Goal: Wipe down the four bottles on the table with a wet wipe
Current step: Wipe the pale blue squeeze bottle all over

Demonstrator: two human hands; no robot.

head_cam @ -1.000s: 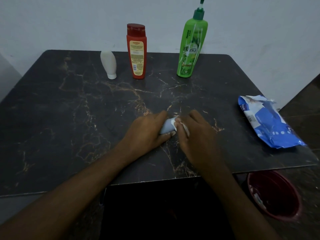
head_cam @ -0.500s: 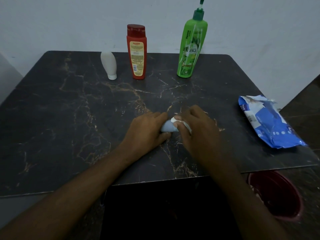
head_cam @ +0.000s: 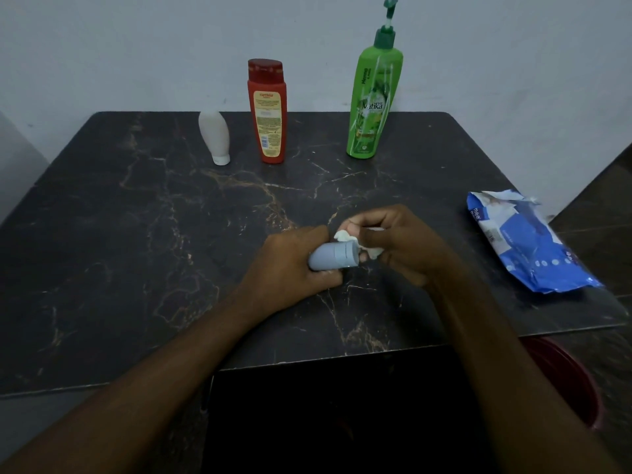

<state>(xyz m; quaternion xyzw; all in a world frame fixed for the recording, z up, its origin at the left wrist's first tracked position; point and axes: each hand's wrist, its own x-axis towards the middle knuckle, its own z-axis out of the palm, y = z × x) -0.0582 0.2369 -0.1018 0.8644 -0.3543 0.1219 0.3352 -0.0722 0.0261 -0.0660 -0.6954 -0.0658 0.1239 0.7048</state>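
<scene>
1. Small grey-blue bottle (head_cam: 333, 256) lies on its side in my left hand (head_cam: 294, 265), cap end pointing right, near the middle of the dark marbled surface (head_cam: 136, 251). Left grip is clenched around the bottle's body.
2. White wet wipe (head_cam: 355, 241), bunched up, sits against the bottle's cap end. My right hand (head_cam: 400, 244) pinches it; right grip is closed on the wipe, fingers curled.
3. Both hands are close together, just above or on the surface; cannot tell which.
4. Far edge, left to right: white bottle (head_cam: 214, 136) standing on its cap and tilted, red bottle (head_cam: 267, 111) upright just beside it, green pump bottle (head_cam: 372, 97) upright, well apart from the red one.
5. Blue wipes packet (head_cam: 533, 248) lies flat at the right side of the surface, its top torn open.
6. Red bin (head_cam: 567, 381) on the floor under the surface's near right corner, partly hidden by my right forearm.
</scene>
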